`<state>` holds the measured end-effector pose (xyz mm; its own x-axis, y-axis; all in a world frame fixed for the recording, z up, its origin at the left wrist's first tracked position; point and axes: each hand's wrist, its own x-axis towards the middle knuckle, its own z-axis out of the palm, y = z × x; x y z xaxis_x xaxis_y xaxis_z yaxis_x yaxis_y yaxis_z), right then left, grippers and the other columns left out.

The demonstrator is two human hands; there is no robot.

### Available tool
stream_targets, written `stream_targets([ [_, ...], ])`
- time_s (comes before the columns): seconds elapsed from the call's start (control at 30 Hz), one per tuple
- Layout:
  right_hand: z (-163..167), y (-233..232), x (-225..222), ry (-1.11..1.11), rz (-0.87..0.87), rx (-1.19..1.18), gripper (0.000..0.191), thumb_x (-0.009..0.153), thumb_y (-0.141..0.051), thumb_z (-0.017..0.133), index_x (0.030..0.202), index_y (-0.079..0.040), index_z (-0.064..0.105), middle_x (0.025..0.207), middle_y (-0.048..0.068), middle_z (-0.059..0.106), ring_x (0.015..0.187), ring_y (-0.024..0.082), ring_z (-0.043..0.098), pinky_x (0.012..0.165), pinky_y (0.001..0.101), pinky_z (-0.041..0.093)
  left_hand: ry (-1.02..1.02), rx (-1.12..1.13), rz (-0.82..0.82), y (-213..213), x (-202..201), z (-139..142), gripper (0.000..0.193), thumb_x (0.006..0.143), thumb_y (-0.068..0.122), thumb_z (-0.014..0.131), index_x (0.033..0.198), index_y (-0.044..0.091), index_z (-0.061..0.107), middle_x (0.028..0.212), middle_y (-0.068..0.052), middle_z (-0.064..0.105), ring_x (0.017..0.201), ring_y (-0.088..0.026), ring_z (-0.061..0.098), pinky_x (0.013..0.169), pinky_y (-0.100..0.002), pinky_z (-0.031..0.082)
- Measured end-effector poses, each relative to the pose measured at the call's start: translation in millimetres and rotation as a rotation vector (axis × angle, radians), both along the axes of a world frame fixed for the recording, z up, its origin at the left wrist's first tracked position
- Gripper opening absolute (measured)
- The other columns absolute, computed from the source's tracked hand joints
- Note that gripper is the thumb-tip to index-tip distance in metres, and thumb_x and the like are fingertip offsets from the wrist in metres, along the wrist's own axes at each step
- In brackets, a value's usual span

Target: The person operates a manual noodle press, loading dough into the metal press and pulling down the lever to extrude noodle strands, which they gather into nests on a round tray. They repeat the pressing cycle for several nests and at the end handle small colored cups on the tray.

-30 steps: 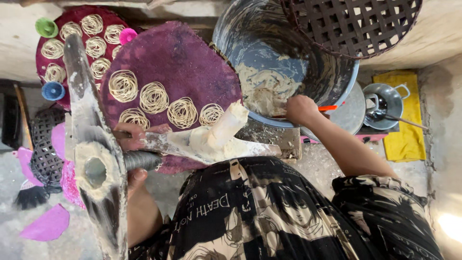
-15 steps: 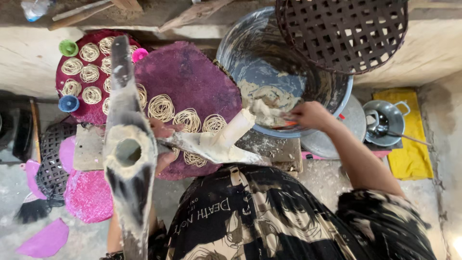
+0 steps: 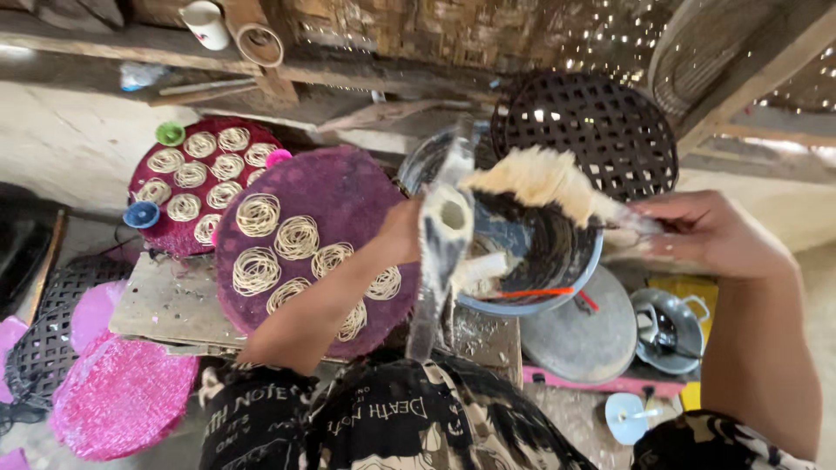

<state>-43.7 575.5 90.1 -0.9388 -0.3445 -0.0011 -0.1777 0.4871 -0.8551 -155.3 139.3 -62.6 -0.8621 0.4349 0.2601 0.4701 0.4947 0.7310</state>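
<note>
My left hand grips a dough-smeared metal press and holds it upright over the rim of a large metal basin. My right hand holds one end of a long pale lump of dough, which reaches to the open top of the press. A round purple mat lies under my left forearm and carries several coils of thin noodles. Behind it at the left, a second purple mat is filled with more coils.
A dark woven tray leans behind the basin. A grey metal lid and a small pot lie at the right. Pink woven mats and a black basket are at the left. Small green and blue cups stand by the far mat.
The press has swung from over the mats at the left to above the basin. My right hand has come out of the basin with a lump of dough.
</note>
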Motion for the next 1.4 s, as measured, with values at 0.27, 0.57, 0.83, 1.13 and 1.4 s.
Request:
stream_targets([
  [0.27, 78.5, -95.1, 7.0, 0.454, -0.019, 1.112, 0.049, 0.085, -0.032, 0.078, 0.133, -0.038, 0.075, 0.079, 0.001, 0.069, 0.066, 0.022, 0.068, 0.058, 0.0406, 0.053, 0.251, -0.132, -0.201, 15.6, 13.3, 39.2, 0.054, 0.065, 0.033, 0.085, 0.11, 0.007, 0.073, 0.12, -0.02, 0.069, 0.114, -0.04, 0.062, 0.094, -0.047, 0.054],
  [0.57, 51.1, -204.1, 19.2, 1.247, 0.305, 1.3, 0.038, 0.09, -0.019, 0.06, 0.124, -0.005, 0.069, 0.081, -0.001, 0.06, 0.069, 0.016, 0.062, 0.055, 0.0335, 0.047, 0.044, -0.157, 0.029, 26.9, 13.5, 38.2, 0.047, 0.068, 0.032, 0.083, 0.108, 0.008, 0.073, 0.104, -0.022, 0.072, 0.095, -0.044, 0.068, 0.083, -0.05, 0.056],
  [0.83, 56.9, -128.5, 25.0, 1.048, -0.168, 0.873, 0.027, 0.084, -0.031, 0.08, 0.108, -0.021, 0.075, 0.087, 0.0, 0.068, 0.081, 0.024, 0.069, 0.067, 0.0393, 0.053, 0.045, -0.076, 0.114, 1.4, -18.9, 10.8, 0.052, 0.078, 0.028, 0.078, 0.123, 0.005, 0.066, 0.112, -0.022, 0.072, 0.104, -0.041, 0.069, 0.086, -0.046, 0.056],
  [1.13, -2.5, -99.3, 1.7, 0.756, -0.157, 0.562, 0.034, 0.082, -0.03, 0.081, 0.111, -0.014, 0.074, 0.09, 0.004, 0.074, 0.075, 0.023, 0.072, 0.064, 0.0359, 0.058, -0.465, 0.296, 0.069, 0.2, -24.3, 13.2, 0.066, 0.064, 0.019, 0.084, 0.125, 0.009, 0.064, 0.114, -0.016, 0.074, 0.101, -0.032, 0.071, 0.08, -0.043, 0.059],
  [1.4, 69.2, -104.1, -3.0, 0.397, -0.087, 0.997, 0.028, 0.092, -0.046, 0.065, 0.109, -0.027, 0.077, 0.084, 0.007, 0.076, 0.07, 0.028, 0.074, 0.065, 0.0425, 0.059, 0.201, -0.125, 0.083, 13.2, -19.8, 2.2, 0.043, 0.082, 0.031, 0.078, 0.117, 0.007, 0.068, 0.109, -0.018, 0.073, 0.102, -0.038, 0.068, 0.084, -0.046, 0.058],
])
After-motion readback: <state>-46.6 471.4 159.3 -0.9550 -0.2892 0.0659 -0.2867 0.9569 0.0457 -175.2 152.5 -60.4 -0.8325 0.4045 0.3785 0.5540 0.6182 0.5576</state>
